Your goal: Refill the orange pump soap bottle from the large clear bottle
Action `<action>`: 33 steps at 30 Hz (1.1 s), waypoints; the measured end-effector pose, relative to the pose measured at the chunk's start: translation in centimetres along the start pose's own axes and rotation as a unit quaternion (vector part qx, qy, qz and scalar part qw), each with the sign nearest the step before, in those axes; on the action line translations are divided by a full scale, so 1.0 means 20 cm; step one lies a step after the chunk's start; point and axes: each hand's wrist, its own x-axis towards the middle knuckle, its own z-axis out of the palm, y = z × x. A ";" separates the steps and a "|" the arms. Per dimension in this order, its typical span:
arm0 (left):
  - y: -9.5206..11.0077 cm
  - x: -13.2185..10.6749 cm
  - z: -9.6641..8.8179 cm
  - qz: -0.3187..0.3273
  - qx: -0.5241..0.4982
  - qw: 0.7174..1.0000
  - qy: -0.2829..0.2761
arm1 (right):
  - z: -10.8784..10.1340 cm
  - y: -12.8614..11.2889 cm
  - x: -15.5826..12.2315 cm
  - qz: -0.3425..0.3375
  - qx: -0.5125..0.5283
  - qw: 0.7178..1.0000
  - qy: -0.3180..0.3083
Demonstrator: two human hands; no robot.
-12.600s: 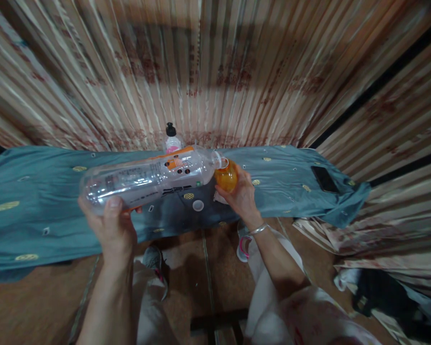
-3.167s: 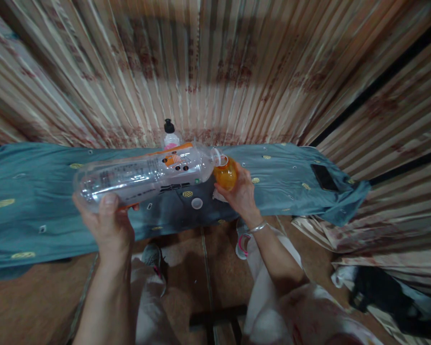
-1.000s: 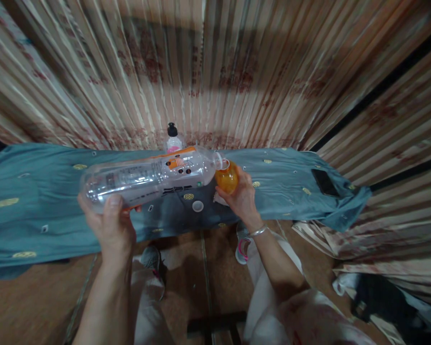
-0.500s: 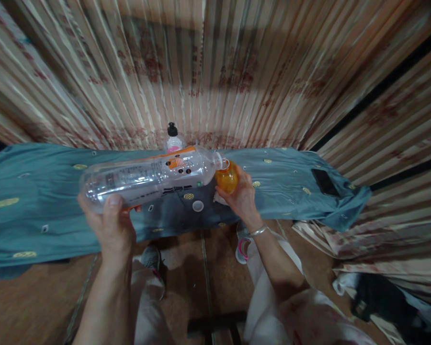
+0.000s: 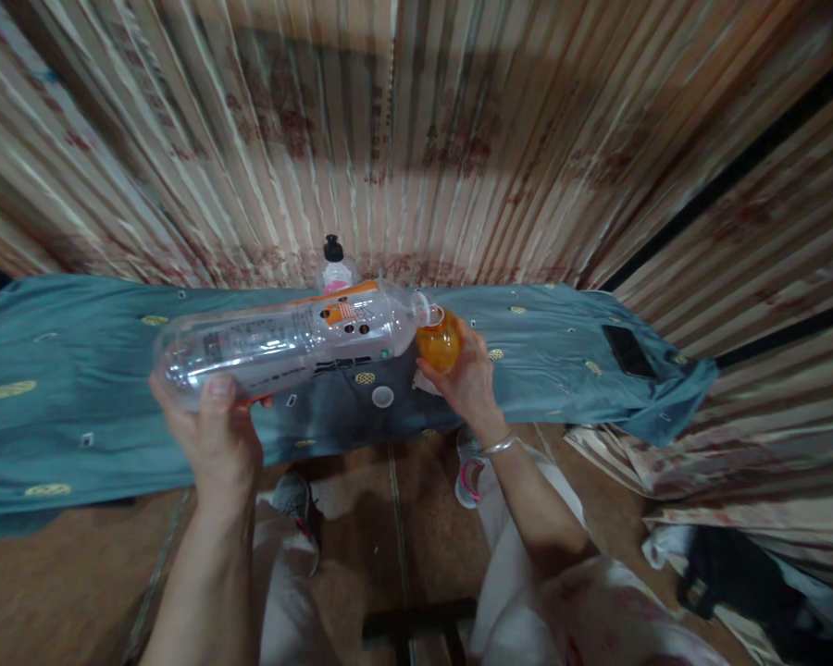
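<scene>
My left hand is closed around the base end of a large clear plastic bottle with an orange and black printed label. The bottle lies nearly level in the air, its uncapped mouth pointing right. That mouth meets the top opening of a small orange see-through container. Fingers of my right hand wrap the container's right side and underside. Whether liquid is flowing between them I cannot tell. Below the bottle neck, a small white cap lies on the cloth. A whitish item is partly hidden behind my right hand.
A teal patterned cloth covers the long narrow table. Behind the large bottle stands a small bottle with a black top. A dark phone lies at the right. Pleated curtains hang behind, and a dark bar is near my legs.
Almost nothing differs. Both hands hold the bottle and the orange container in nearly the same place and tilt.
</scene>
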 end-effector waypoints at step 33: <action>-0.01 0.00 0.00 0.009 0.036 0.999 -0.011 | 0.00 0.00 0.00 0.004 -0.013 1.000 -0.002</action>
